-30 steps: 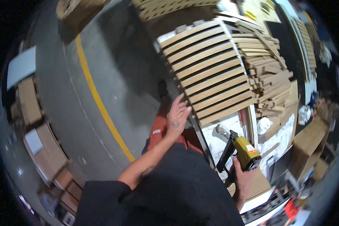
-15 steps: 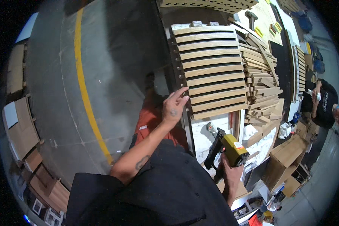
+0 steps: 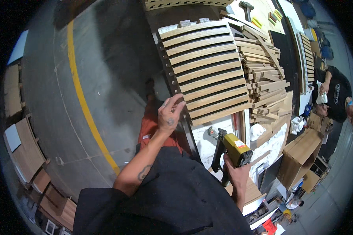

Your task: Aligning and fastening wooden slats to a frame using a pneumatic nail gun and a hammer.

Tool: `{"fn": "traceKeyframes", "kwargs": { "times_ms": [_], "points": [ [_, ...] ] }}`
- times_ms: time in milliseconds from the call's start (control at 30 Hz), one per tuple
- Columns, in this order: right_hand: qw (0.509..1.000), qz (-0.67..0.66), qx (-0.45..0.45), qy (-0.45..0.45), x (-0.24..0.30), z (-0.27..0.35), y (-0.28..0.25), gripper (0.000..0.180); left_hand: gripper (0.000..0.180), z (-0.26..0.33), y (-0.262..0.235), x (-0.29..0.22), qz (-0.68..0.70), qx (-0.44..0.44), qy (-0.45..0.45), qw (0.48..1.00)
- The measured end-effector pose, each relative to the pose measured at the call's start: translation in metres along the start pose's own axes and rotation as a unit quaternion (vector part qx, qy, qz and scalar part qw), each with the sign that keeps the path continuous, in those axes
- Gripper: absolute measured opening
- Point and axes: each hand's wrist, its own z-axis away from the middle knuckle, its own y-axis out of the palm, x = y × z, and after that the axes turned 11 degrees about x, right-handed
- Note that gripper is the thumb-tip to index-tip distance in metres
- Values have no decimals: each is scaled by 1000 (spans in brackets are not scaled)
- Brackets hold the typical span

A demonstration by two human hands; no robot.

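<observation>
A slatted wooden panel (image 3: 208, 70), pale strips on a dark backing, lies on the workbench in front of me. My left hand (image 3: 170, 115) is at the panel's left edge near its closest corner, fingers apart and holding nothing; whether the fingertips touch the wood I cannot tell. Gripped by its handle in my right hand (image 3: 238, 174) is a yellow and black nail gun (image 3: 236, 148). It hangs just past the panel's near end, apart from the slats. A small grey and orange object (image 3: 213, 132) rests on the white surface beside the gun.
Loose wooden strips (image 3: 264, 86) are heaped right of the panel. A hammer (image 3: 246, 9) lies at the far end. White crumpled material (image 3: 257, 131) and an open cardboard box (image 3: 302, 156) are to the right. Across the bench a co-worker (image 3: 337, 94) holds a white cloth.
The view has shifted, so the panel appears farther left. My right hand has brought the nail gun slightly closer to the panel's near end. My left hand stays by the left edge.
</observation>
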Motion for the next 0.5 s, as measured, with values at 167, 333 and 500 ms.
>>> {"fn": "traceKeyframes", "kwargs": {
  "times_ms": [167,333,500],
  "points": [
    [1000,3,23,10,3,-8,-3,42,29,0,-2,-1,-28,2,-7,1000],
    [994,-1,36,-104,10,-16,-3,27,31,1,-1,-1,6,-7,-16,1000],
    [996,7,43,-76,23,-18,-1,32,31,2,0,1,8,-7,-37,999]
  ]
}}
